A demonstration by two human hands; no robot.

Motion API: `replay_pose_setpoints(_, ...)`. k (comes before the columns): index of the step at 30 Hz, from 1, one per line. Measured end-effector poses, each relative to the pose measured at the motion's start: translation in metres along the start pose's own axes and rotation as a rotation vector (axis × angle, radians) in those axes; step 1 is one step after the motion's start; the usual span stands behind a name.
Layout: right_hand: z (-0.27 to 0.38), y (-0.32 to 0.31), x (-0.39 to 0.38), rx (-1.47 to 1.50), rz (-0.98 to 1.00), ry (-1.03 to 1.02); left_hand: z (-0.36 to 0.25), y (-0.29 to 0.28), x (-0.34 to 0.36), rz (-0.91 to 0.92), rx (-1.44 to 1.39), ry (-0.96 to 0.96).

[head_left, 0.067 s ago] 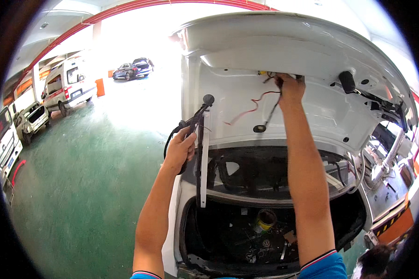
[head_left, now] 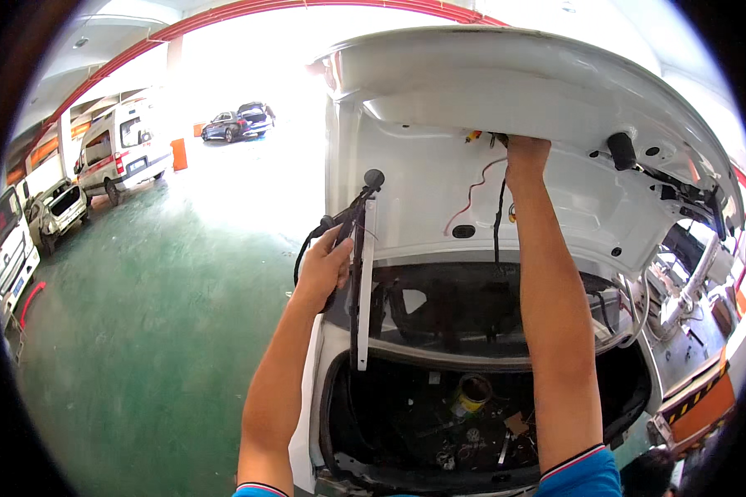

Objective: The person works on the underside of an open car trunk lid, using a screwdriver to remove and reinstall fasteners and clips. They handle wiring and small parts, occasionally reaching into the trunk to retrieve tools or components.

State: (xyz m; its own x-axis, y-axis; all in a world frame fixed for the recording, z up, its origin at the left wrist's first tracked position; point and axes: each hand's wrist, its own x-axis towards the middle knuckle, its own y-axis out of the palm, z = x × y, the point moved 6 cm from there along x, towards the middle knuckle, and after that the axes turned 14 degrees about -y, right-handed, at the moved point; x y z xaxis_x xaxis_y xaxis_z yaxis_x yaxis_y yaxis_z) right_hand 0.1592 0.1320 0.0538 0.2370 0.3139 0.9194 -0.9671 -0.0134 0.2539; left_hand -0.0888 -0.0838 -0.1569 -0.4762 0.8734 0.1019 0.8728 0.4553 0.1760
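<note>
The raised white trunk lid (head_left: 423, 174) fills the upper middle, its inner side facing me. My right hand (head_left: 525, 157) reaches up into an opening in that panel; the fingers are hidden behind its edge. Beside it hang a thin red-and-white wire (head_left: 471, 197) and a black cable (head_left: 499, 217). A yellow connector (head_left: 473, 136) pokes out at the opening's left end. To the left, my left hand (head_left: 326, 267) is closed round a black wiring harness (head_left: 313, 235), next to the lid's left arm. A black round grommet (head_left: 374, 178) sits at the top of that arm.
Below is the open trunk, holding a yellow-labelled can (head_left: 472, 393) and small loose parts. The rear window (head_left: 448, 302) lies behind. Green floor (head_left: 157, 331) stretches left toward a white van (head_left: 120, 149) and a dark car (head_left: 239, 123). A black lamp-like part (head_left: 621, 151) hangs from the lid's right.
My right hand has gone further into the lid's opening, hiding its fingers. The black cable now hangs straighter, and the red-and-white wire has swung right. My left hand keeps its hold.
</note>
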Motion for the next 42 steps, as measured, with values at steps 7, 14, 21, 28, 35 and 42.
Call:
replay_pose_setpoints(7, -0.01, 0.007, 0.021, -1.095, 0.575, -0.735, 0.006, 0.01, -0.007, 0.119, -0.111, -0.062)
replay_pose_setpoints(14, 0.044, 0.022, -0.046, -0.847, 0.332, -0.502, 0.023, 0.008, 0.001, 0.138, -0.124, -0.098)
replay_pose_setpoints(21, 0.011, 0.013, -0.032, -0.782, 0.211, -0.515, 0.014, 0.011, 0.0, 0.133, -0.053, -0.078)
replay_pose_setpoints(28, 0.007, 0.008, 0.003, -0.63, 0.278, -0.508, 0.008, 0.003, -0.001, 0.06, -0.06, -0.053)
replay_pose_setpoints(35, 0.021, 0.013, 0.005, -0.202, 0.367, -0.223, 0.001, -0.029, -0.028, 0.004, -0.121, -0.045)
replay_pose_setpoints(42, 0.016, -0.007, -0.002, -0.331, 0.172, -0.27, 0.051, -0.073, -0.074, 0.171, -0.448, 0.061)
